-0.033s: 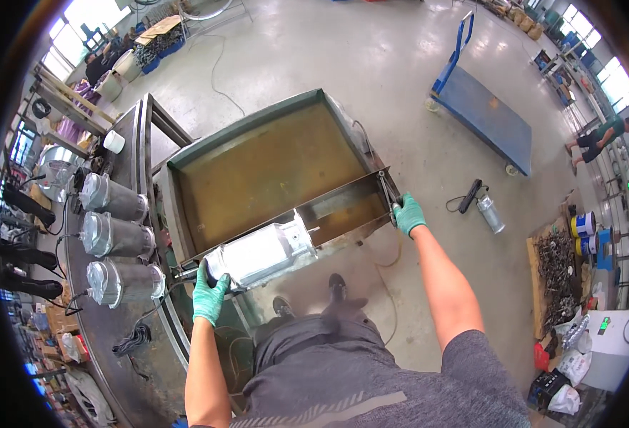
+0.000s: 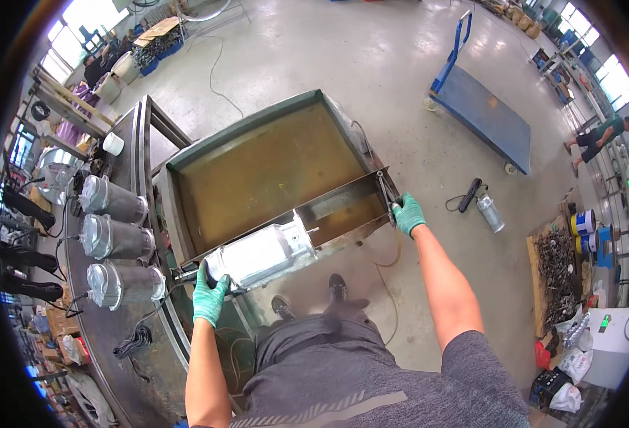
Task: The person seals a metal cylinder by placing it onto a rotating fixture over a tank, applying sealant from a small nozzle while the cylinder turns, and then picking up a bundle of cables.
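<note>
A silver cylindrical metal housing, like a pump or motor body (image 2: 264, 255), lies on its side across the near edge of a water-filled metal tank (image 2: 239, 121). A thin shaft sticks out of its right end. My left hand (image 2: 209, 294), in a green glove, grips the dark left end of the body, thumb and fingers on either side. My right hand (image 2: 408, 215), also gloved in green, is closed at the tank's right corner, beside a slim metal lever-like part (image 2: 384, 187). Its fingertips are partly hidden, so what they hold is unclear.
Three similar silver housings (image 2: 118, 237) stand in a row on the dark bench (image 2: 107, 342) at left, with black cables. To the right are a blue platform trolley (image 2: 485, 114), a small silver pump (image 2: 490, 214) on the floor and a hose. Another person (image 2: 600, 139) is at far right.
</note>
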Demonstrator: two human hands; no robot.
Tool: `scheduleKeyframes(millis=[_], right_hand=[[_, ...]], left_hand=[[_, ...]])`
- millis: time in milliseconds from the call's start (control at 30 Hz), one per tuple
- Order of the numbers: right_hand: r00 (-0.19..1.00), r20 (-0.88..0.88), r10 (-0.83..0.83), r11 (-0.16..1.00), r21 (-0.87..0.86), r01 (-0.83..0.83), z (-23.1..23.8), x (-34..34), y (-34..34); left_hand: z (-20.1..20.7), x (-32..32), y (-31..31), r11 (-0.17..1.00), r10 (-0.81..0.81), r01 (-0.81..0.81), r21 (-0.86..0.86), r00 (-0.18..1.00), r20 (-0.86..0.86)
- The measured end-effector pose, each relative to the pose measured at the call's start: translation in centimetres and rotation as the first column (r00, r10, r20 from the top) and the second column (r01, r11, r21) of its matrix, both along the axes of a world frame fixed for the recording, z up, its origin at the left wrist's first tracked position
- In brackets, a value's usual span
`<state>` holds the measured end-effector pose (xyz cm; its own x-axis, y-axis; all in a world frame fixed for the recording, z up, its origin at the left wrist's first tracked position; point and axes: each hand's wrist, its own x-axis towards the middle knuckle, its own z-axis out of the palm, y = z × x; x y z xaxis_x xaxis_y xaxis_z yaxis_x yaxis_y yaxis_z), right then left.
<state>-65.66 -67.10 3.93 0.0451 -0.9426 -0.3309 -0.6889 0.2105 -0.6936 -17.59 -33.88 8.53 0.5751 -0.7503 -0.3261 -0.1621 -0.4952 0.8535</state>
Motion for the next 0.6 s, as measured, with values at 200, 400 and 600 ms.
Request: scheduleKeyframes(millis=[200,400,600], right_hand=[[0.999,0.041,-0.006,0.971,-0.238,0.016,5.9,-0.5,4.2],[0.893,0.148,0.424,0.827,-0.466,-0.316,14.9,8.8,12.5],[0.786,-0.233,0.573,0.602,-0.532,-0.596,14.4,15.5,13.6]], left_hand=[[5.2,-2.7,-2.2,0.985,-0.086,0.083,0.149,0.996,0.016],[4.7,-0.6,-2.2,0.914,-0.269,0.184,0.361,0.942,0.202],[7.4,-0.6,-3.4,0.836,-0.388,0.219,0.503,0.884,0.261]])
